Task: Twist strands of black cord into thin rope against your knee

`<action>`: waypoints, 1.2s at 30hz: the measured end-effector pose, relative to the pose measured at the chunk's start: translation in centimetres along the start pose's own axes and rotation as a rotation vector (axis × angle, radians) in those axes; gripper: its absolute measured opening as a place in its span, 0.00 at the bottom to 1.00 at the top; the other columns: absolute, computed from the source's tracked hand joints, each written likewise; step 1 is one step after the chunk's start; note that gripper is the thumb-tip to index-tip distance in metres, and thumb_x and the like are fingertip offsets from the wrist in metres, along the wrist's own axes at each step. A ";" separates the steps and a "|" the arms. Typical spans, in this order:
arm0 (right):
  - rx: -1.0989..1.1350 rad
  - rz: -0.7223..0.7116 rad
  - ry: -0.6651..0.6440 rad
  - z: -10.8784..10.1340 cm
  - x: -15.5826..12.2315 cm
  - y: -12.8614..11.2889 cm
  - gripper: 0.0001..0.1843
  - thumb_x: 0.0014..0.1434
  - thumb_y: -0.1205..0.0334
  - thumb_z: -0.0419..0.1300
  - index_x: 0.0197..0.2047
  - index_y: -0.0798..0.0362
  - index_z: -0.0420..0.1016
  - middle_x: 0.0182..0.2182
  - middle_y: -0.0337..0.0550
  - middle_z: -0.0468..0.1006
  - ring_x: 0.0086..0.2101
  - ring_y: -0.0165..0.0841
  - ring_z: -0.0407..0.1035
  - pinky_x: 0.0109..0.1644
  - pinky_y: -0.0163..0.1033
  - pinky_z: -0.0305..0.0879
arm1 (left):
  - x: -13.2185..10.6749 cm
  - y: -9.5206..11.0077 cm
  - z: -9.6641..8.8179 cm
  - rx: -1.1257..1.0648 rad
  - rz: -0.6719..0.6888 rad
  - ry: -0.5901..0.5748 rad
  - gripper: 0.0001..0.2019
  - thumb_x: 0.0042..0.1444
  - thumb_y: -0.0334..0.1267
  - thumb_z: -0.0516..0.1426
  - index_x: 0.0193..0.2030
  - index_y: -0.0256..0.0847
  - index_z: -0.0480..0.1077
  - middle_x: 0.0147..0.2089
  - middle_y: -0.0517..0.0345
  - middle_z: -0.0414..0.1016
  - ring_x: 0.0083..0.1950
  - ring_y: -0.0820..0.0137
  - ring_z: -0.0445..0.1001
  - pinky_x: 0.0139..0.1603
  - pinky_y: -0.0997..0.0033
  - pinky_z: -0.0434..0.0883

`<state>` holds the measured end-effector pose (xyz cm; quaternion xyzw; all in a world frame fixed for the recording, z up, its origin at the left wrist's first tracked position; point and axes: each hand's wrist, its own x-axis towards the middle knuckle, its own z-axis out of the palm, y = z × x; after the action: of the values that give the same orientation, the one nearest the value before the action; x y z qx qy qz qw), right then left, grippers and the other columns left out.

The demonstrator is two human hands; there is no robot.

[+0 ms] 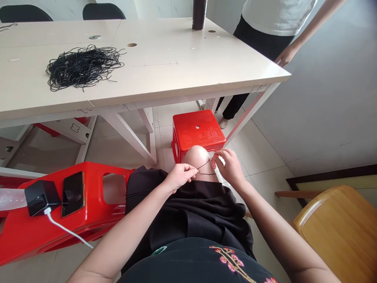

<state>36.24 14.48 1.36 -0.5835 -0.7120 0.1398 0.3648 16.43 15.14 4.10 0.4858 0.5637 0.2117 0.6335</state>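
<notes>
My left hand (179, 177) rests on my lap by my knee, fingers pinched on a thin black cord (205, 166). The cord runs in a small loop across my knee to my right hand (229, 166), whose fingertips are pinched on its other end, next to something small and red that I cannot make out. Both hands hover over my black skirt. A big tangled heap of the same black cords (83, 66) lies on the white table (165, 78), out of reach of both hands.
A red stool (196, 131) stands in front of my knee under the table's edge. A red stool at my left (97, 204) carries a phone (73, 193) and a black charger (41, 196) with a white cable. Another person (273, 23) stands at the table's right end. A wooden chair (338, 228) sits at right.
</notes>
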 end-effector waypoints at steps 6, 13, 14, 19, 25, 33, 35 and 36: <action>0.029 -0.162 -0.058 1.0 -4.1 -2.0 0.06 0.59 0.63 0.57 0.41 0.51 0.70 0.38 0.46 0.71 0.39 0.35 0.66 0.43 0.43 0.67 | 0.1 -0.6 0.3 -0.132 -0.056 -0.005 0.11 0.50 0.43 0.57 0.31 0.35 0.69 0.27 0.59 0.72 0.24 0.79 0.67 0.24 0.78 0.57; -0.085 -0.064 -0.258 0.4 -5.1 -1.7 0.12 0.64 0.64 0.47 0.31 0.54 0.67 0.30 0.46 0.69 0.33 0.34 0.63 0.38 0.40 0.64 | -2.5 -4.2 2.3 0.042 0.107 -0.033 0.10 0.57 0.44 0.50 0.31 0.39 0.62 0.27 0.58 0.74 0.26 0.72 0.72 0.31 0.71 0.68; -0.106 -0.053 -0.328 0.1 -5.6 -1.8 0.13 0.64 0.64 0.46 0.30 0.54 0.66 0.30 0.45 0.69 0.31 0.34 0.64 0.36 0.39 0.64 | -3.0 -4.8 2.4 0.065 0.112 -0.096 0.10 0.57 0.44 0.50 0.31 0.40 0.62 0.26 0.58 0.74 0.27 0.72 0.72 0.32 0.71 0.68; -0.045 0.013 -0.640 -1.7 -6.9 -2.0 0.12 0.64 0.63 0.44 0.34 0.53 0.66 0.31 0.43 0.72 0.29 0.31 0.66 0.33 0.36 0.64 | -3.6 -5.1 2.2 -0.004 0.027 -0.189 0.09 0.55 0.42 0.53 0.30 0.38 0.63 0.27 0.56 0.76 0.28 0.73 0.72 0.33 0.72 0.68; 0.006 0.071 -0.554 -2.5 -3.5 -0.8 0.09 0.61 0.64 0.50 0.31 0.53 0.69 0.32 0.44 0.73 0.34 0.34 0.68 0.39 0.41 0.67 | -1.5 -2.4 0.9 0.013 0.017 -0.012 0.06 0.52 0.37 0.54 0.30 0.37 0.65 0.27 0.57 0.74 0.22 0.78 0.68 0.25 0.77 0.63; 0.047 0.040 -0.099 2.4 -3.5 -4.0 0.26 0.64 0.54 0.47 0.62 0.55 0.57 0.63 0.57 0.55 0.63 0.44 0.48 0.61 0.58 0.55 | -0.1 0.2 0.3 -0.036 0.034 0.000 0.05 0.48 0.36 0.56 0.26 0.37 0.65 0.21 0.64 0.65 0.20 0.81 0.59 0.23 0.78 0.57; 0.003 0.013 -0.084 3.6 -3.4 -4.5 0.24 0.64 0.57 0.47 0.60 0.57 0.60 0.63 0.59 0.55 0.63 0.46 0.47 0.61 0.60 0.54 | 0.1 0.6 0.0 -0.069 0.034 0.003 0.06 0.48 0.36 0.56 0.25 0.37 0.65 0.20 0.66 0.62 0.20 0.81 0.56 0.22 0.79 0.53; -0.020 0.004 -0.055 3.8 -3.3 -4.5 0.21 0.63 0.58 0.48 0.57 0.56 0.65 0.61 0.58 0.59 0.62 0.47 0.50 0.60 0.60 0.56 | 0.2 0.7 -0.2 -0.087 0.032 0.001 0.06 0.48 0.36 0.56 0.25 0.37 0.65 0.19 0.66 0.61 0.20 0.82 0.55 0.21 0.79 0.52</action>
<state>30.52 10.99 0.37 -0.5844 -0.7220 0.1492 0.3391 16.52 15.65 4.67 0.4665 0.5466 0.2466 0.6502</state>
